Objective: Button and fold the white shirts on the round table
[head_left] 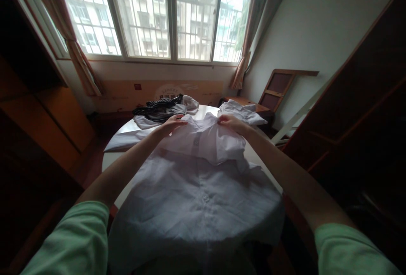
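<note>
A white button-up shirt (196,190) lies spread over a round white table (109,158), buttons facing up, its hem hanging over the near edge. My left hand (171,125) rests on the shirt's far left shoulder near the collar. At the far right shoulder, my right hand (230,122) pinches the fabric. Both arms reach forward from green sleeves. One sleeve of the shirt lies out to the left (123,141).
A dark garment on light clothing (160,110) lies at the table's far left. Another white garment (242,112) lies at the far right. A cardboard box (158,93) stands under the window. Wooden cabinets flank both sides; a wooden frame (279,86) leans on the right wall.
</note>
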Available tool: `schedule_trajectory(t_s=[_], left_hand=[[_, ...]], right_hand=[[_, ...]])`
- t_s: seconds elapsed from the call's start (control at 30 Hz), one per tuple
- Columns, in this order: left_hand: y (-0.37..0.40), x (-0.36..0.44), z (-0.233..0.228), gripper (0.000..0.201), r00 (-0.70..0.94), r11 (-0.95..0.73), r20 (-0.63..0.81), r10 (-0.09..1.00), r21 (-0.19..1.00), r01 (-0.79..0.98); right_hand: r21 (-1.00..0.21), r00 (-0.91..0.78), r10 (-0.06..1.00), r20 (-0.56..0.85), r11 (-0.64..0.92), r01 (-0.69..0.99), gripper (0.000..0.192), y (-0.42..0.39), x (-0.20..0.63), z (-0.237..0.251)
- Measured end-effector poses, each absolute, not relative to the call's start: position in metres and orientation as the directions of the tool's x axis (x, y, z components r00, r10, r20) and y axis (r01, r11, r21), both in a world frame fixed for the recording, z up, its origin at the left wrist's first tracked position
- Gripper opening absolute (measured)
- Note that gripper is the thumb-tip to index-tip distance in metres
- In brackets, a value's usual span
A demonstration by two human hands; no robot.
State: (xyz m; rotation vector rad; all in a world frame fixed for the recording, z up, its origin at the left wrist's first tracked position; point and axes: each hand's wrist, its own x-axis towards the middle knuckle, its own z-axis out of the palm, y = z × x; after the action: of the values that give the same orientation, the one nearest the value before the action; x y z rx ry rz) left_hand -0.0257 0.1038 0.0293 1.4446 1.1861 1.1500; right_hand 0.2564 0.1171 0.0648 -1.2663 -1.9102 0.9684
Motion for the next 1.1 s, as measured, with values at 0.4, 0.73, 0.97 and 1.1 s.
schedule_trajectory(t_s=[0.4, 0.73, 0.97, 1.1], left_hand=[[0.103, -0.026, 0.048, 0.068, -0.031, -0.325, 0.324, 0.946, 0.946, -0.019], [0.088, -0.030, 0.069, 0.038, 0.133, -0.425, 0.409, 0.903, 0.897, 0.126], [0.093, -0.030, 0.066, 0.032, 0.033, -0.442, 0.445, 0.895, 0.874, 0.202], [0.091, -0.017, 0.073, 0.013, -0.020, -0.487, 0.563, 0.826, 0.732, 0.477]], right_hand=[[-0.807, -0.270, 0.943, 0.193, 0.310, 0.503, 0.019, 0.113, 0.239, 0.075], [-0.418, -0.093, 0.718, 0.690, 0.500, 0.758, 0.015, 0.122, 0.230, 0.082], [-0.452, 0.051, 0.738, 0.673, 0.356, 0.818, 0.009, 0.114, 0.224, 0.084], [-0.702, 0.082, 0.933, 0.349, 0.203, 0.682, 0.010, 0.106, 0.213, 0.090]])
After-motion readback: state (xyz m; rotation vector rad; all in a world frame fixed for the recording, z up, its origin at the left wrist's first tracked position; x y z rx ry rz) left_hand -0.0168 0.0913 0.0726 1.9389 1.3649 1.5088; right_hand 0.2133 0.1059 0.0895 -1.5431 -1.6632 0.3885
